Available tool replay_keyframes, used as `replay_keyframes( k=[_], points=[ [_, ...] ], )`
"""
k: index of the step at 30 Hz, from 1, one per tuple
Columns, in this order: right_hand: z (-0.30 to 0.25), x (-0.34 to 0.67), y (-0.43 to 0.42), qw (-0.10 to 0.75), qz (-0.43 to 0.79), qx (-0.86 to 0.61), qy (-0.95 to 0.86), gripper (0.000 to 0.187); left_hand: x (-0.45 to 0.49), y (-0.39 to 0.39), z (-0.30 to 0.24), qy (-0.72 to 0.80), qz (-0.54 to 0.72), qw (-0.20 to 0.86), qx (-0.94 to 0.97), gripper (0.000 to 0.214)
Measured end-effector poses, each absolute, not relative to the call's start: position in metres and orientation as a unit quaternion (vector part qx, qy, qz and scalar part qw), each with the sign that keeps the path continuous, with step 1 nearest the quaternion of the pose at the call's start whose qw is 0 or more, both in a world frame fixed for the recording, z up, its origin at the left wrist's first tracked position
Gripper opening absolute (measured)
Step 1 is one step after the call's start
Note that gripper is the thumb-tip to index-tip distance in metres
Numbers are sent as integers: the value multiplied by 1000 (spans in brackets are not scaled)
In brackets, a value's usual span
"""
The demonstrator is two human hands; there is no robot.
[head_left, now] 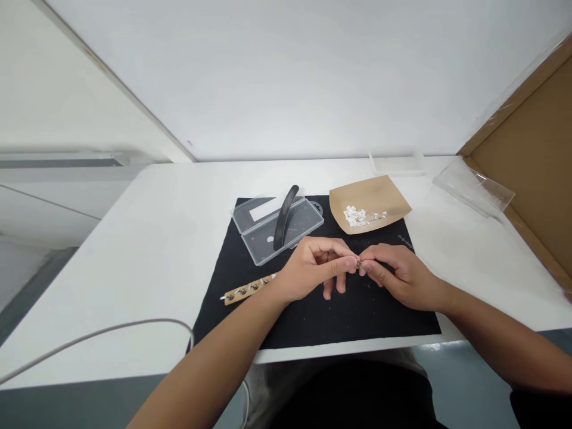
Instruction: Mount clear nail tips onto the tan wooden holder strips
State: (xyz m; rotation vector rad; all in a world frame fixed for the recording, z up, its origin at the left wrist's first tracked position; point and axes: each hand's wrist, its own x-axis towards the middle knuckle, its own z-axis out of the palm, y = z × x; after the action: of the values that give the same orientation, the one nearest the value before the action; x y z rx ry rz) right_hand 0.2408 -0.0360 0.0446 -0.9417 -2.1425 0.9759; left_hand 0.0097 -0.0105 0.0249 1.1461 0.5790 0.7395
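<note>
Over the black mat point(286, 325), my left hand point(313, 268) and my right hand point(402, 277) meet fingertip to fingertip. Both pinch a tiny brownish piece point(358, 263), mostly hidden by the fingers, so its kind cannot be made out. Partly behind my left forearm lies a tan strip point(236, 296) carrying several small dark clips with white bits. Beyond my left hand, a curved black nail file point(285, 217) rests across an opened clear plastic case point(259, 253).
A tan cardboard tray point(370, 189) holds a pile of small white pieces point(355, 216) at the mat's far right corner. Clear plastic covers point(473, 187) lie beside a brown cardboard panel point(531, 155) on the right. A pale cable point(134, 323) crosses the table's left side.
</note>
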Motion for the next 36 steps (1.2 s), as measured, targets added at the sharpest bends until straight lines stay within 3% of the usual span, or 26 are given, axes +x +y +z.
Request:
replay_keyframes(
  k=[32, 36],
  points=[
    [26, 246, -27, 398, 267, -360, -801, 11, 13, -11, 11, 317, 319, 728, 517, 40],
    [27, 246, -26, 408, 260, -344, -805, 13, 15, -9, 11, 356, 361, 676, 535, 41]
  ],
)
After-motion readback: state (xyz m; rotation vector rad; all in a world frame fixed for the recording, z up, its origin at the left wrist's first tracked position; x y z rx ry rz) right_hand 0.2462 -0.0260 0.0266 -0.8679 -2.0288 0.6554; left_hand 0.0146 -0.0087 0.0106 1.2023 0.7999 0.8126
